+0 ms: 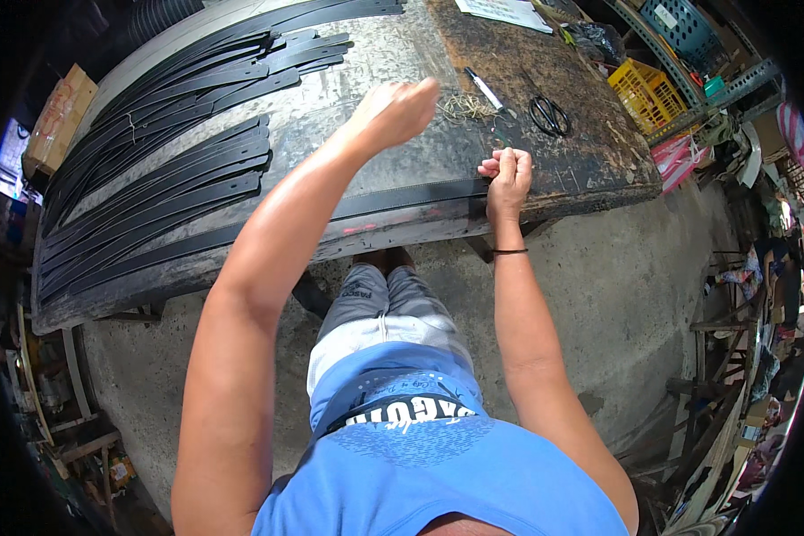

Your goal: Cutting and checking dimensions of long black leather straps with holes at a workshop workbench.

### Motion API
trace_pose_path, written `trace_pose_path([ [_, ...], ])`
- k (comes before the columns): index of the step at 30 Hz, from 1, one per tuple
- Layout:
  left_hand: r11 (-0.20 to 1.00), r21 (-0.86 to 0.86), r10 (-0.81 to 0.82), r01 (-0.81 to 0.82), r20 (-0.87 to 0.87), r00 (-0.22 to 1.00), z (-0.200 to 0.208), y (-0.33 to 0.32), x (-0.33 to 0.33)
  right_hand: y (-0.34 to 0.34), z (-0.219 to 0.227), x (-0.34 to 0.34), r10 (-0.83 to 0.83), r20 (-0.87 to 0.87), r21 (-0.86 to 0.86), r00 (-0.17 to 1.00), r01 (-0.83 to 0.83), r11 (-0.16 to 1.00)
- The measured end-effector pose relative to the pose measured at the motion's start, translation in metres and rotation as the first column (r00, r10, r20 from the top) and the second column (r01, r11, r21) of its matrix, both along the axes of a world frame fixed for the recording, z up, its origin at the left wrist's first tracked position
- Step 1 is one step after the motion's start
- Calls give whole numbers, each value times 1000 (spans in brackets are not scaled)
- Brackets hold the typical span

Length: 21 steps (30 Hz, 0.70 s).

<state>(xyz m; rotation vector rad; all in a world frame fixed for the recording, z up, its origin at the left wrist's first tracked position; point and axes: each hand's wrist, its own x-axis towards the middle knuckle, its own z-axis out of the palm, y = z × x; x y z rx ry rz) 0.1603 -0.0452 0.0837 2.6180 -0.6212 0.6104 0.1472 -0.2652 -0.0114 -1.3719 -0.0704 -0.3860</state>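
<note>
1. The counter fills the upper half of my view: a metal-sheeted top on the left, a dark worn wooden board on the right, its front edge running just ahead of my knees.
2. Bare concrete floor lies open below that edge, with room to my right until the clutter of wooden frames along the far right rim.
3. Stacks of long black straps fan across the left of the counter, bunched in rows and reaching almost to its left end.
4. One black strap with pale stitching lies along the front edge, right in front of me.
5. A brown cardboard box with a reddish label stands off the counter's far left corner; a yellow crate and a blue-green basket stand past the right end.
6. A white printed sheet lies at the far edge.
7. My left hand is raised over the metal top, fingers curled; what it grasps I cannot tell.
8. My right hand is clenched at the stitched strap's right end, touching it.
9. Black scissors, a white marker and a tuft of pale thread scraps lie just beyond my hands.
</note>
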Motion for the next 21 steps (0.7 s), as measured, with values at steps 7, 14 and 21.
trace_pose_path([
  [7,981,-165,145,-104,256,956,22,-30,32,-4,0,7,48,12,-29,999,-48,998],
  [14,1000,18,-17,17,-18,1000,-44,39,-122,-3,1,6,-21,-8,-80,1000,21,997],
  [21,976,79,200,-202,34,979,-81,48,-154,19,5,-2,91,-13,-64,996,-92,994],
])
